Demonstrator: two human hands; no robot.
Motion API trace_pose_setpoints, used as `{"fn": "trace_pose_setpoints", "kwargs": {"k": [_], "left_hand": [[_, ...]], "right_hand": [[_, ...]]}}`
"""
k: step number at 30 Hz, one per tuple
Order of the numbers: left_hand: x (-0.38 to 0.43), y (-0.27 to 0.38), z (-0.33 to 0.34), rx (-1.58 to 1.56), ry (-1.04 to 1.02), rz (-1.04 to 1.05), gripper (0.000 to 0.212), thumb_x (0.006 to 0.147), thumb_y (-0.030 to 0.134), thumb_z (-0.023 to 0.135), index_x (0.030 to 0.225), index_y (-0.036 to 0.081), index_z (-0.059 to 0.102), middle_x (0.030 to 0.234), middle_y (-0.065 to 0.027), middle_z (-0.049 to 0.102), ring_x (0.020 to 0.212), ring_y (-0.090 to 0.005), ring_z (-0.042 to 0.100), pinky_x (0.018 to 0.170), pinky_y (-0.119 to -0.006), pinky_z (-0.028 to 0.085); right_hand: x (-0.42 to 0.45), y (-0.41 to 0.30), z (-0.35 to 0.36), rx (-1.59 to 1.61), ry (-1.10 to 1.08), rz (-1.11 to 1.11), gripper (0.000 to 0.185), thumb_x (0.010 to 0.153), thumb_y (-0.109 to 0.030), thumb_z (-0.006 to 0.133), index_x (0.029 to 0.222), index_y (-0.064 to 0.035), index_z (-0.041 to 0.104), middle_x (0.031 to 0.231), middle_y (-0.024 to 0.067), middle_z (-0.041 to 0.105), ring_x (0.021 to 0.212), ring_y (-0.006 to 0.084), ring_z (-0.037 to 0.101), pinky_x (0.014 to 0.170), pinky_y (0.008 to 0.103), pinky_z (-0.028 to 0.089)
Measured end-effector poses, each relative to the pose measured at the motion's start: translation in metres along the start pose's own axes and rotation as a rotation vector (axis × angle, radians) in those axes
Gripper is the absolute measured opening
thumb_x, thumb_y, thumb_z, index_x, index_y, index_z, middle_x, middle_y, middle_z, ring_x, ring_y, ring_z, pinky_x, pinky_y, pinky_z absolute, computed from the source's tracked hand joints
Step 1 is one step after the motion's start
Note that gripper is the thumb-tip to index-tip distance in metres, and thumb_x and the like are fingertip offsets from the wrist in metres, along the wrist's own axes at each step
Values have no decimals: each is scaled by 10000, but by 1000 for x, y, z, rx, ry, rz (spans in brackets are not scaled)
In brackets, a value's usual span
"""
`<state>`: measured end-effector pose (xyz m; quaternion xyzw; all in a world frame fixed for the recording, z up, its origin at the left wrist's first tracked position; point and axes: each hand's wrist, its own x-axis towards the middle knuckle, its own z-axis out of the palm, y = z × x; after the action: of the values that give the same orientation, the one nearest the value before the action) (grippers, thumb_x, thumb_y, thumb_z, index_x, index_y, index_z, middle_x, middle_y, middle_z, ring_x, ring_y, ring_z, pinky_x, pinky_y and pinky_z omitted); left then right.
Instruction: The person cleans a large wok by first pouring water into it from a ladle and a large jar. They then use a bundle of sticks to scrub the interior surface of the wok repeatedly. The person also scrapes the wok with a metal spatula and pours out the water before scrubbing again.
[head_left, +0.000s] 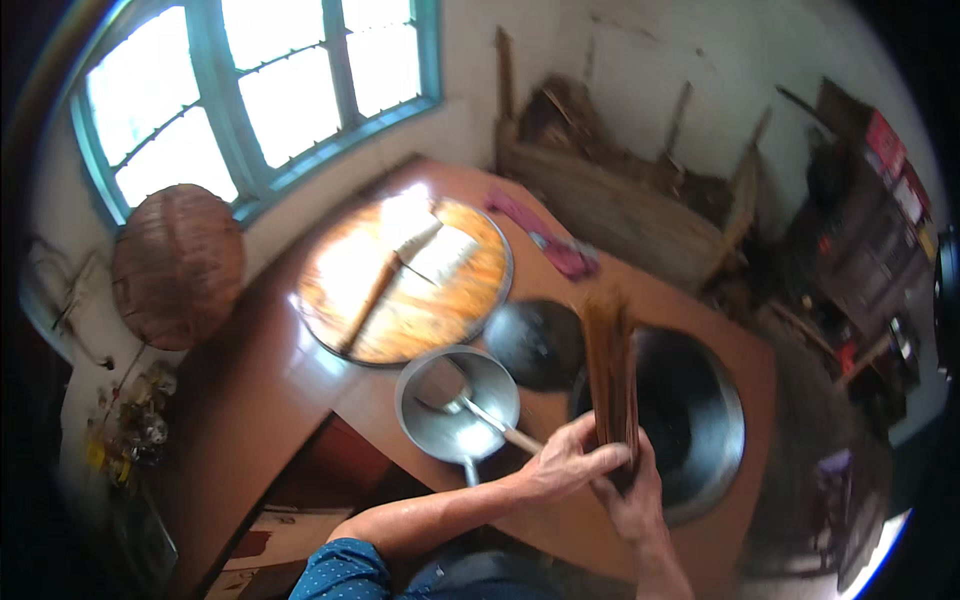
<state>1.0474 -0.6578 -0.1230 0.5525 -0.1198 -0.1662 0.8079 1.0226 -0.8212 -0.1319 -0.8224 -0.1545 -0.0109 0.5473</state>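
A bundled brush of thin brown sticks stands upright in the grip of both hands, over the left edge of a large dark wok. My left hand wraps its lower part from the left. My right hand holds the base from below and the right. Left of the hands, a metal pan with a handle holds a spatula with a wooden handle. A round black lid or pan lies beyond, between pan and wok.
A large round tray bearing a wooden-handled tool lies near the window. A pink cloth rests on the brown counter. Behind stands a wooden bin with wood pieces. A round woven item hangs at left.
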Motion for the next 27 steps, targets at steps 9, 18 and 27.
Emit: {"fn": "trace_pose_setpoints", "kwargs": {"k": [9, 18, 27], "left_hand": [[-53, -83, 38, 290, 270, -230, 312, 926, 137, 528, 1187, -31, 503, 1085, -120, 612, 1013, -178, 581, 901, -299, 463], [-102, -136, 44, 57, 742, -300, 187, 939, 90, 504, 1073, -12, 583, 960, -116, 657, 854, -158, 630, 801, -290, 508], [-90, -192, 37, 750, 724, -272, 174, 901, 88, 563, 1042, -15, 565, 924, -104, 641, 833, -191, 615, 727, -303, 491]], "right_hand": [[0, 198, -141, -570, 18, 218, 674, 838, -251, 604, 1381, 10, 302, 1201, 289, 512, 1086, 429, 517, 921, 442, 428], [-15, 269, -144, -1016, -656, 463, 624, 844, -214, 580, 1395, -57, 335, 1077, 292, 577, 902, 375, 639, 765, 437, 518], [62, 329, -127, -1271, -444, 361, 546, 842, -145, 500, 1372, -68, 391, 1005, 199, 646, 896, 306, 654, 751, 383, 542]]}}
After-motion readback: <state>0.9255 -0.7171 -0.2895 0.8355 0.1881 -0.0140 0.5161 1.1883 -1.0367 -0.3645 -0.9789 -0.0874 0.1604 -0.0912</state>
